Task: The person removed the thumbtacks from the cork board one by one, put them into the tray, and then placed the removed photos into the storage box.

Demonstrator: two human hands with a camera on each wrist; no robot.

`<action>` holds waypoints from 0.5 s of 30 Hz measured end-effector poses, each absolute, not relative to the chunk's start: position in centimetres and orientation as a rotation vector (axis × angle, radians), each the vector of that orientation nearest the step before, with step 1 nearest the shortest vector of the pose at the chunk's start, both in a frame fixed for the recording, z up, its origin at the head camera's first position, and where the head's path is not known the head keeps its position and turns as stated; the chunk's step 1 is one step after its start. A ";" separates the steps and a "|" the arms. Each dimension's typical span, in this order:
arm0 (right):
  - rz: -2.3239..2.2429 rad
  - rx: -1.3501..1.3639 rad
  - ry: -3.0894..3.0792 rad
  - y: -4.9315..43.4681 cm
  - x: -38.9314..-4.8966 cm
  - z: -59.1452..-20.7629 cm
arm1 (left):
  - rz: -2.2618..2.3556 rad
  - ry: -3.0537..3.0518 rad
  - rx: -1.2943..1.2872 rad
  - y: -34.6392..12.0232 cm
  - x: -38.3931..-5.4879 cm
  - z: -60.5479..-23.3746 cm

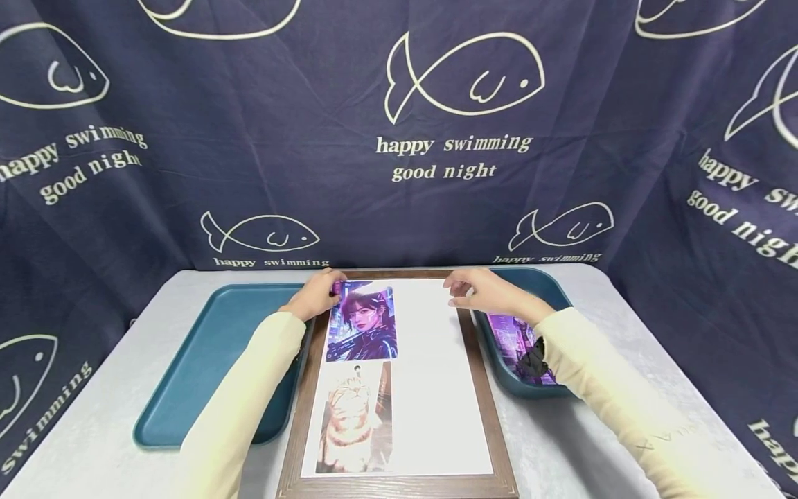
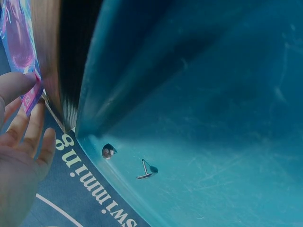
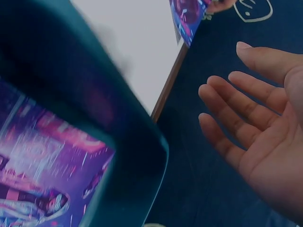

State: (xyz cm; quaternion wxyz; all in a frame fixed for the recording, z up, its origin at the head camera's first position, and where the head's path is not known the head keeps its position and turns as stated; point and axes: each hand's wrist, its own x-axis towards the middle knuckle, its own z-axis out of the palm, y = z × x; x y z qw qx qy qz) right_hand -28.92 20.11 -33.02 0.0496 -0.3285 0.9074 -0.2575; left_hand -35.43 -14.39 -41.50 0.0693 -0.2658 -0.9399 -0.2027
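My left hand (image 1: 318, 294) pinches the top left corner of a glossy picture (image 1: 363, 322) of a purple-haired figure; in the left wrist view its thumb lies over the picture's corner (image 2: 29, 101). This picture lies on the upper left of a white board (image 1: 436, 388) with a brown wooden frame (image 1: 489, 423). Below it is a picture of an orange cat (image 1: 352, 433), with a small pin (image 1: 357, 369) at its top edge. Over the board's upper right edge, my right hand (image 1: 489, 291) holds nothing, its fingers (image 3: 227, 104) loosely bent and spread apart.
Left of the board lies a flat teal tray (image 1: 187, 388); the left wrist view shows a thumbtack (image 2: 147, 171) and another tack (image 2: 109, 151) in its corner. On the right, a deeper teal tray (image 1: 530, 388) holds purple pictures (image 1: 514, 339). A dark fish-print curtain (image 1: 349, 201) hangs behind.
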 end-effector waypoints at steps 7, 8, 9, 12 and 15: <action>-0.747 -0.960 2.783 23.0 -28.6 -32.9 | -0.634 -2.892 -0.724 -14.3 -35.4 -41.3; -0.744 -0.957 2.787 23.4 -28.6 -32.9 | -0.619 -2.899 -0.718 -14.3 -35.4 -41.3; -0.744 -0.955 2.790 23.9 -28.6 -32.9 | -0.611 -2.901 -0.718 -14.3 -35.3 -41.2; -0.753 -0.946 2.800 25.0 -28.5 -32.9 | -0.606 -2.897 -0.715 -14.2 -35.3 -41.1; -0.754 -0.913 2.826 26.0 -28.5 -33.0 | -0.614 -2.902 -0.706 -14.2 -35.3 -41.1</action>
